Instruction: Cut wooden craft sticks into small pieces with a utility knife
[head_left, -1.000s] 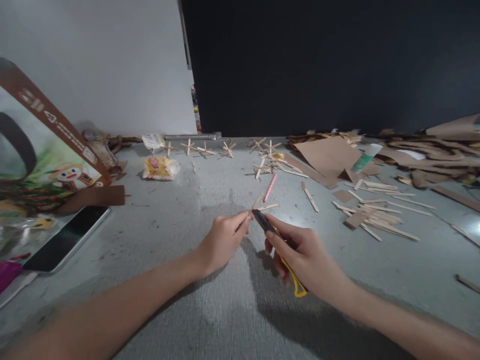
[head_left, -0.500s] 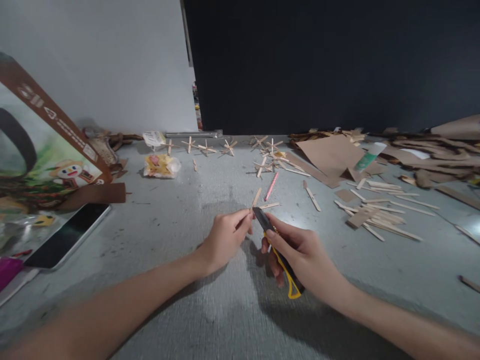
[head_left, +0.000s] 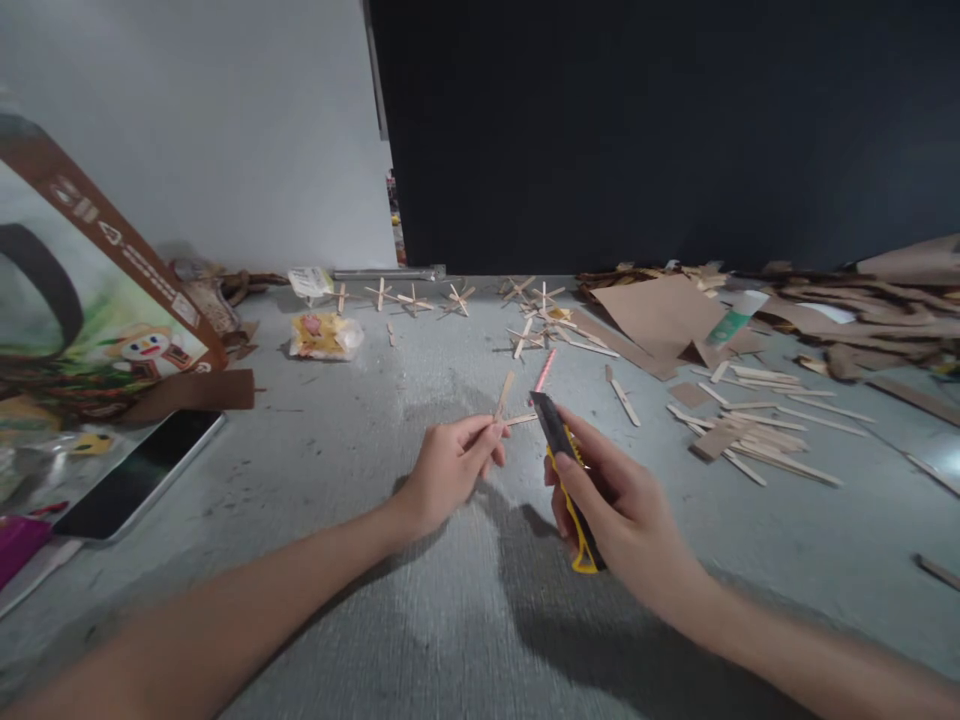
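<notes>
My left hand (head_left: 452, 463) pinches a wooden stick (head_left: 505, 393) between thumb and fingers; the stick points up and away. Another stick (head_left: 523, 419) sticks out to the right of the fingertips, and whether the two are joined I cannot tell. My right hand (head_left: 616, 493) is wrapped round a yellow and black utility knife (head_left: 559, 440), its tip apart from the sticks. Just beyond that tip lies a pink patterned stick (head_left: 546, 370). Several crossed-stick pieces (head_left: 459, 299) stand along the back of the table.
Loose wooden sticks (head_left: 780, 440) lie heaped at the right, near brown cardboard (head_left: 656, 315) and a green-and-white tube (head_left: 736, 320). To the left are a phone (head_left: 142, 475), a printed bag (head_left: 150, 270) and a yellow packet (head_left: 322, 336). A dark panel (head_left: 660, 130) rises behind.
My right hand has drawn the knife away from the sticks, to the right and slightly up. My left hand stays nearly in place, still holding its stick.
</notes>
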